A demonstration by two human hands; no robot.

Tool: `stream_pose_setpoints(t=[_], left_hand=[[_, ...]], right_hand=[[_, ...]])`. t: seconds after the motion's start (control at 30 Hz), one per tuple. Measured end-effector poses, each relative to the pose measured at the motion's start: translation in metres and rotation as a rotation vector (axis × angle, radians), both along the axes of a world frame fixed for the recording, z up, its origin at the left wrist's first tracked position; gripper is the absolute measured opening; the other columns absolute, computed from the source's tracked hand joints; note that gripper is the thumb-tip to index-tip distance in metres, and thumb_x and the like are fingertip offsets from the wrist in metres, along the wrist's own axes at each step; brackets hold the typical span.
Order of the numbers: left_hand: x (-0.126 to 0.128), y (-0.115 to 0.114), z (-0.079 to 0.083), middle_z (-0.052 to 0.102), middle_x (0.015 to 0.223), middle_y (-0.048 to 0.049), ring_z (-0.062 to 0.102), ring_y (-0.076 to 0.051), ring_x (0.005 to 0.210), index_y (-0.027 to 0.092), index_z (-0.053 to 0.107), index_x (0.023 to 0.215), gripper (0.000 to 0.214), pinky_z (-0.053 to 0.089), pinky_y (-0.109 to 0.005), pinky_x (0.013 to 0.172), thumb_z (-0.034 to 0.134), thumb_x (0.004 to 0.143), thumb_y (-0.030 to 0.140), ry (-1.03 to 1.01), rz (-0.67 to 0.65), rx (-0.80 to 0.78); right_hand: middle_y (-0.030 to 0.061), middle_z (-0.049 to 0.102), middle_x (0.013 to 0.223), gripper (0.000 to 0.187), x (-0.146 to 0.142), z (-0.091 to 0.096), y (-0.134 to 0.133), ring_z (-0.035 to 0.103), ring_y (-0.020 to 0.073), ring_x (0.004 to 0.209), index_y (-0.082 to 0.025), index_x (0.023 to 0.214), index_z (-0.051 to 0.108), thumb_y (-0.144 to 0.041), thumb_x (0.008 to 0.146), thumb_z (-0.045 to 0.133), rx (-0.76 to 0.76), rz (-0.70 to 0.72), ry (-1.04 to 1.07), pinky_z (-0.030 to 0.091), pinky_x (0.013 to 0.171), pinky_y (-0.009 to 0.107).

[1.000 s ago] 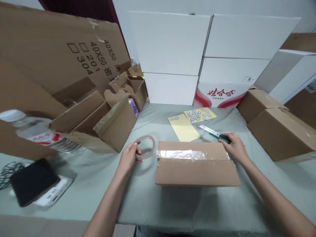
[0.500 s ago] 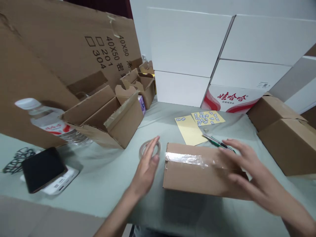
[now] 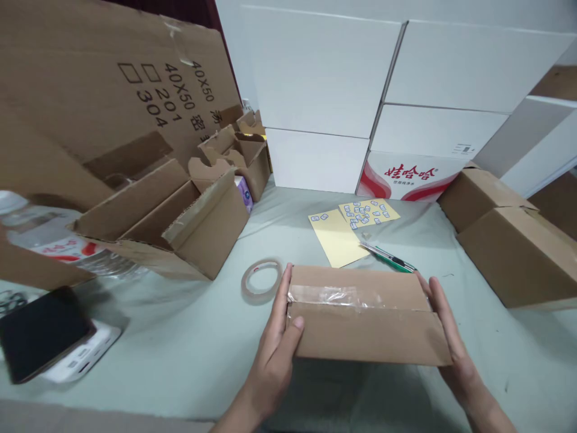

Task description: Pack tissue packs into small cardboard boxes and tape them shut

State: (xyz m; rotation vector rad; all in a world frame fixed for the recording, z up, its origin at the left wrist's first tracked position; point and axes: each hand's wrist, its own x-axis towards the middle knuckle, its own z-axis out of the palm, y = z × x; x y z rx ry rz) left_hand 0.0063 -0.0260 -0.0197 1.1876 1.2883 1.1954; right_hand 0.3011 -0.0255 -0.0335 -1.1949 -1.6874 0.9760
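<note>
A small brown cardboard box [image 3: 365, 334] with clear tape along its top seam is held between my two hands. My left hand [image 3: 277, 352] grips its left end, the thumb lying on the near left edge. At the right end, my right hand [image 3: 453, 337] presses with its fingers along the side; part of them is hidden behind the box. Just left of the box lies a roll of clear tape [image 3: 247, 287]. Behind it rest a green utility knife [image 3: 390, 257] and yellow sheets [image 3: 338, 237], one bearing several small white stickers.
Open cardboard boxes [image 3: 211, 228] stand at the left, with a water bottle [image 3: 63, 243] and a phone [image 3: 42, 331] on a white device [image 3: 85, 352]. White cartons [image 3: 315, 159] line the back. More brown boxes [image 3: 518, 258] sit at the right.
Both hands have closed in on the box's ends and now hold it; before, the left was apart from it and the right hovered at its right end. The view has shifted right.
</note>
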Motion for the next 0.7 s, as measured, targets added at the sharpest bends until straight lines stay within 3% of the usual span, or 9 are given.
stream_pose_setpoints(t=[0.13,0.27,0.4,0.47,0.57,0.63,0.7], left_hand=[[-0.003,0.000,0.000,0.018,0.164,0.0006,0.013,-0.028,0.151,0.030,0.024,0.154,0.071,0.009,-0.047,0.123,0.046,0.092,0.056,0.051,-0.028,-0.015],[-0.008,0.003,-0.003,0.018,0.164,0.0026,0.011,-0.031,0.151,0.031,0.020,0.155,0.076,0.012,-0.052,0.122,0.045,0.089,0.060,0.070,-0.029,-0.071],[-0.009,0.002,-0.004,0.020,0.163,0.0056,0.016,-0.034,0.150,0.036,0.018,0.154,0.080,0.022,-0.054,0.120,0.049,0.085,0.062,0.133,0.005,-0.071],[-0.009,-0.002,-0.001,0.024,0.161,0.0068,0.020,-0.036,0.149,0.038,0.026,0.152,0.075,0.022,-0.055,0.120,0.051,0.085,0.061,0.151,0.017,-0.048],[-0.014,-0.008,0.001,0.034,0.158,0.0063,0.027,-0.039,0.146,0.042,0.035,0.148,0.066,0.024,-0.062,0.118,0.047,0.086,0.062,0.030,0.063,-0.003],[-0.018,-0.007,-0.001,0.045,0.151,0.0041,0.035,-0.039,0.143,0.044,0.041,0.144,0.061,0.027,-0.063,0.117,0.047,0.087,0.061,-0.089,0.055,0.067],[-0.019,-0.002,-0.006,0.055,0.144,0.0018,0.040,-0.037,0.140,0.043,0.050,0.138,0.055,0.025,-0.061,0.118,0.053,0.085,0.058,-0.148,0.033,0.172]], right_hand=[[0.0059,-0.011,0.165,0.113,-0.012,-0.012,-0.003,0.000,0.0318,0.150,-0.030,0.154,-0.019,-0.089,0.074,0.035,0.017,0.073,0.082,0.026,0.114,0.056],[0.0112,-0.016,0.163,0.106,-0.006,-0.009,0.004,-0.001,0.0295,0.149,-0.026,0.152,-0.025,-0.073,0.085,0.044,0.082,0.110,-0.097,0.027,0.113,0.055],[0.0200,-0.011,0.162,0.127,0.008,-0.008,0.013,0.006,0.0298,0.149,-0.023,0.146,-0.036,-0.052,0.077,0.066,0.076,0.182,-0.248,0.030,0.111,0.054],[0.0217,0.001,0.162,0.127,0.011,-0.004,0.014,0.010,0.0335,0.149,-0.023,0.153,-0.017,-0.048,0.067,0.073,0.125,0.194,-0.263,0.027,0.112,0.055],[0.0191,0.020,0.157,0.102,0.014,0.004,0.001,0.018,0.0402,0.147,-0.025,0.147,0.027,-0.054,0.062,0.073,0.250,0.109,-0.213,0.028,0.112,0.056],[0.0176,0.032,0.150,0.089,0.024,0.007,-0.020,0.026,0.0421,0.144,-0.026,0.140,0.035,-0.068,0.068,0.065,0.321,-0.023,-0.186,0.034,0.109,0.057],[0.0172,0.038,0.144,0.084,0.049,0.006,-0.051,0.035,0.0423,0.139,-0.026,0.142,0.033,-0.078,0.077,0.047,0.378,-0.229,-0.250,0.044,0.102,0.057]])
